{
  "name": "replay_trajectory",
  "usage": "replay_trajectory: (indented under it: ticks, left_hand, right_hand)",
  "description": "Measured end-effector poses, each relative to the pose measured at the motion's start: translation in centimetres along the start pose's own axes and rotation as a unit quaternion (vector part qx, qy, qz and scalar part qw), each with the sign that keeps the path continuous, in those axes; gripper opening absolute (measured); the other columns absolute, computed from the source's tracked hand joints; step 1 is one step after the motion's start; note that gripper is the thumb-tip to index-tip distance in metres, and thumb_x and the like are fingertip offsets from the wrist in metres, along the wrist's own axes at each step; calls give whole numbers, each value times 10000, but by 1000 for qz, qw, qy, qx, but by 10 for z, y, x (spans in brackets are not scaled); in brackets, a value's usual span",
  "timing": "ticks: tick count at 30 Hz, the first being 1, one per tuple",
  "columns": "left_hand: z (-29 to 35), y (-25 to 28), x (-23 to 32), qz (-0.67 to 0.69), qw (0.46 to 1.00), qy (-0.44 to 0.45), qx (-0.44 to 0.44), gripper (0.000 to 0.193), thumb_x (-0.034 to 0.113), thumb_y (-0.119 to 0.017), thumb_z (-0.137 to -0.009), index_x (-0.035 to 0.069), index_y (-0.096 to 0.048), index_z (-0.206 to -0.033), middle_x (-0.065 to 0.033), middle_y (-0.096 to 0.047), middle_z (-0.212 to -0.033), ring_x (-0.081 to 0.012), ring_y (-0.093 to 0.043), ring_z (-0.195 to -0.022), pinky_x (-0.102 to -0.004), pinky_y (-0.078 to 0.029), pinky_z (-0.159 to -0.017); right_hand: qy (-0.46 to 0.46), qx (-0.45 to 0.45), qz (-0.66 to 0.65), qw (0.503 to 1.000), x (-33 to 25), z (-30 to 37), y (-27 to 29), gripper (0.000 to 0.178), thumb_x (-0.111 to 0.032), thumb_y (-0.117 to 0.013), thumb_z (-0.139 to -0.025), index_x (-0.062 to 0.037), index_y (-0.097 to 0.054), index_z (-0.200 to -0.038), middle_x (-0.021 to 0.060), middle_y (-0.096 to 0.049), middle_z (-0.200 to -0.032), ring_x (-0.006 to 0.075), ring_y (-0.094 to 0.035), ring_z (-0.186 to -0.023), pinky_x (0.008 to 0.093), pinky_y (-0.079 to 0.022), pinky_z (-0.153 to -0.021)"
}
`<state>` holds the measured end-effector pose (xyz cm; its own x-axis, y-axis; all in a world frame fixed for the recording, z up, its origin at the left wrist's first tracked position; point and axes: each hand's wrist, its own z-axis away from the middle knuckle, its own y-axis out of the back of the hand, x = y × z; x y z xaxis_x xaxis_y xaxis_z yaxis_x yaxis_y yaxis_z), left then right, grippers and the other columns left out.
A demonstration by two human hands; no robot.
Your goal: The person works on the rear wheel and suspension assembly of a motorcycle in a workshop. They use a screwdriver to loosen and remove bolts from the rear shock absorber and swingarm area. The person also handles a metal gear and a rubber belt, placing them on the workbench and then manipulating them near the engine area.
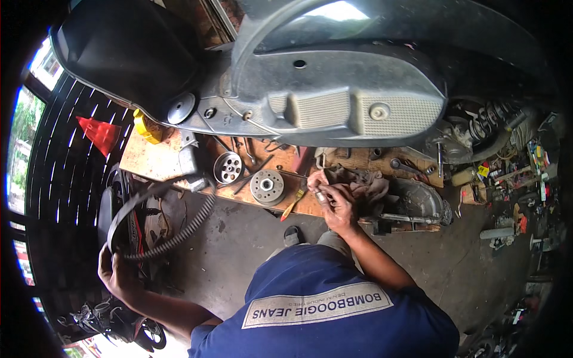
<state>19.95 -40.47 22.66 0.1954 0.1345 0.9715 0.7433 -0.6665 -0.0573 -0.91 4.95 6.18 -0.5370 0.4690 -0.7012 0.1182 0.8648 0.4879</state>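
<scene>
My left hand (119,275), out at the left, grips the lower end of a black toothed drive belt (192,225). The belt hangs as an open loop, and its far end reaches the left part of the wooden bench (152,158). At the bench's front edge my right hand (337,209) is closed, its fingers pinched on a pale end of a dirty rag (367,184). The rag's bulk lies bunched beside this hand. Left of it sit a round metal flywheel-like part (268,187), a smaller spoked wheel (228,168) and a brush (292,206).
A scooter's dark body (334,107) spans the far side above the bench, with a shock absorber (492,122) at its right. A metal casing (418,200) lies right of the rag. Wrenches, a yellow container (147,127) and a red cloth (99,135) are around the bench.
</scene>
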Motion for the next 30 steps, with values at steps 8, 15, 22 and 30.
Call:
replay_trajectory:
  ticks: [8, 15, 22, 30]
  left_hand:
    - [75, -64, -19, -10, 963, -167, -211, 567, 393, -796, -783, -75, -594, -1030, -191, -606, -961, -238, -557, -875, -333, -431, -776]
    - [138, -235, -55, 249, 959, -4, -134, 527, 231, -791, -824, -61, -586, -1213, -173, -643, -1166, -189, -628, -943, -288, -497, -838]
    - [231, -400, -76, 366, 918, 145, -51, 350, 103, -627, -930, -3, -589, -1261, -45, -645, -968, -68, -486, -691, -207, -434, -648]
    - [303, -479, -74, 101, 969, 207, -93, 416, 224, -551, -1019, -29, -540, -1349, -109, -630, -1250, -167, -576, -1144, -290, -418, -1015]
  right_hand:
    - [-6, -271, -423, 864, -40, -9, 32, 913, -742, -325, -931, 0, -403, -1457, 167, -542, -1323, 239, -547, -1193, 383, -405, -1036]
    - [-45, -369, -429, 823, 28, 20, 168, 903, -754, -307, -929, 53, -665, -1116, 165, -682, -961, 227, -643, -892, 372, -496, -873]
    - [-229, -121, -445, 857, 87, 56, 295, 553, -501, -541, -978, 37, -662, -941, 112, -646, -912, 169, -598, -796, 381, -561, -831]
    - [-70, -34, -616, 784, 87, 26, 344, 478, -466, -502, -1004, -17, -642, -921, 48, -549, -718, 173, -507, -667, 468, -504, -762]
